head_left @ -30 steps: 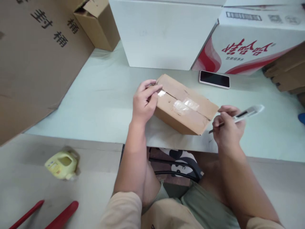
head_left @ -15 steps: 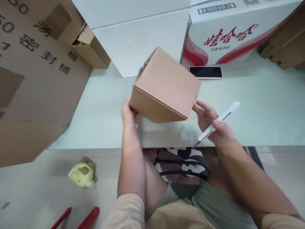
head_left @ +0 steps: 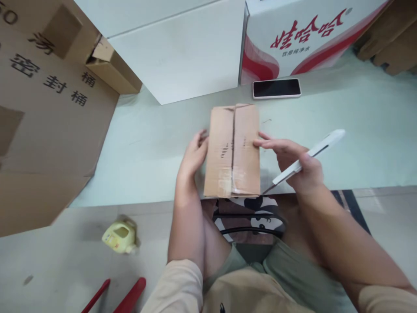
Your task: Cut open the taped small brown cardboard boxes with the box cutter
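A small brown cardboard box [head_left: 220, 150] is at the table's front edge, its top seam running toward me and clear tape at the near end. My left hand [head_left: 193, 155] is pressed to the box's left side, some fingers partly hidden. Across my right hand [head_left: 301, 167] lies a white utility knife [head_left: 321, 148], held between thumb and fingers. Its thin blade is out and points down toward the box's near right corner; whether it touches cannot be told. The outstretched fingertips of that hand touch the box's right side.
Behind the box lies a phone [head_left: 276, 88] on the pale green table [head_left: 146, 152]. White cartons [head_left: 182, 56] and a red-and-white carton [head_left: 299, 39] stand at the back. A large cardboard carton [head_left: 58, 126] fills the left. A yellow jug [head_left: 120, 236] sits on the floor.
The box has been turned from a plain, tilted face to its taped seam side and lowered toward me. Both hands moved with it; the knife stays in my right hand.
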Tool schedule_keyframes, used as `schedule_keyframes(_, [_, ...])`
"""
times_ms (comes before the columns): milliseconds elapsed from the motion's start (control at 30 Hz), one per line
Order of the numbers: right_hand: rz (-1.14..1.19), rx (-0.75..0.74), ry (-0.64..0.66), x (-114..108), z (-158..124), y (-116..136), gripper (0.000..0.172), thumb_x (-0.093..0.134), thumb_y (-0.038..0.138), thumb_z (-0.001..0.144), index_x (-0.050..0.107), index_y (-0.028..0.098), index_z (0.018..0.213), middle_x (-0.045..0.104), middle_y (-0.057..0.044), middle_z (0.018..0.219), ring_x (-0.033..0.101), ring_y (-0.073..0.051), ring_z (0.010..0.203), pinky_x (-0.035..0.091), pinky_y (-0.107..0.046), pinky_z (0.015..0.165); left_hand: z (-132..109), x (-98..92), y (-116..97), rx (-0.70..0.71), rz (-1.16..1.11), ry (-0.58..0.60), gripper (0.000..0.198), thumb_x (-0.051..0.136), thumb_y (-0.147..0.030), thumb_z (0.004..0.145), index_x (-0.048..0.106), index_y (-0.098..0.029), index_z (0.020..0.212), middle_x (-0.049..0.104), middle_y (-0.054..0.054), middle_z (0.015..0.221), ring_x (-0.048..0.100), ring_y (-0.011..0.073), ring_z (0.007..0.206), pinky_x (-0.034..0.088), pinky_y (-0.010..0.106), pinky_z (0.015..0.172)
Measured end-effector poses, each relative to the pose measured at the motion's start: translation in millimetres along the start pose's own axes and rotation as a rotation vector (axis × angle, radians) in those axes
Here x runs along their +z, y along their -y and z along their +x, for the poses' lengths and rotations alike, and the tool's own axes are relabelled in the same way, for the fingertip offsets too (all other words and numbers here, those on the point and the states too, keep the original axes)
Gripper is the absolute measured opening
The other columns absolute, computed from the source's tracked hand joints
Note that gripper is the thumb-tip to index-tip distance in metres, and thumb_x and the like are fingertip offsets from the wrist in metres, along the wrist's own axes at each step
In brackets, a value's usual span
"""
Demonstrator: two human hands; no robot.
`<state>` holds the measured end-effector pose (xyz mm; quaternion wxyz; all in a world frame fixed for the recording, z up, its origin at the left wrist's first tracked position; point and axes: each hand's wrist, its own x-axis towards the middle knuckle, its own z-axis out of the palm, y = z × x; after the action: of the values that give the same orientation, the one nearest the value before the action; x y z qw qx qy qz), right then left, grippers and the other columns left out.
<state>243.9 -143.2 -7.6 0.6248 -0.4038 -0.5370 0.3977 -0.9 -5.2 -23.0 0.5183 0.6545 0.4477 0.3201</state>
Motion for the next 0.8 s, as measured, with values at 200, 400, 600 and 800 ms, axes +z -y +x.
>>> schedule_keyframes(200, [-0.065,0.013,-0.021,2.7,-1.3,-2.8,0.049,0.051,0.068,0.09,0.081,0.03,0.1,0.079,-0.004,0.122,0.064,-0.035,0.131,0.037,-0.06,0.123,-1.1,3.1,-26.7,0.496,0.101,0.227,0.049,0.056,-0.071,0.092,0.075,-0.036,0.121,0.05,0.0,0.161,0.036,0.0311,0.157,0.021,0.054,0.134])
schedule_keyframes(400, [-0.13,-0.104,-0.489,8.2,5.2,22.6,0.063,0.038,0.073,0.096,0.069,0.027,0.068,0.038,0.004,0.042,0.035,-0.014,0.036,0.038,-0.035,0.045,-0.6,-2.9,-28.1,0.397,0.086,0.224,0.038,0.065,-0.06,0.091,0.081,-0.031,0.11,0.053,0.005,0.155,0.043,0.0334,0.152,0.031,0.056,0.13])
schedule_keyframes(600, [-0.601,-0.116,-0.432,22.1,-11.8,60.4,0.034,0.063,0.06,0.092,0.076,0.029,0.09,0.07,-0.002,0.066,0.065,-0.02,0.053,0.046,-0.035,0.045,0.3,21.2,-20.7,0.285,0.09,-0.166,0.03,0.059,-0.05,0.097,0.077,-0.029,0.109,0.052,0.005,0.147,0.041,0.032,0.152,0.028,0.051,0.132])
schedule_keyframes(800, [-0.911,-0.16,-0.186,34.0,-14.4,74.6,0.006,0.069,0.035,0.092,0.074,0.032,0.094,0.077,0.0,0.076,0.067,-0.016,0.057,0.056,-0.031,0.056,-0.8,43.6,-17.8,0.362,0.162,-0.268,0.039,0.054,-0.058,0.099,0.07,-0.033,0.124,0.047,0.004,0.154,0.036,0.0311,0.155,0.024,0.05,0.132])
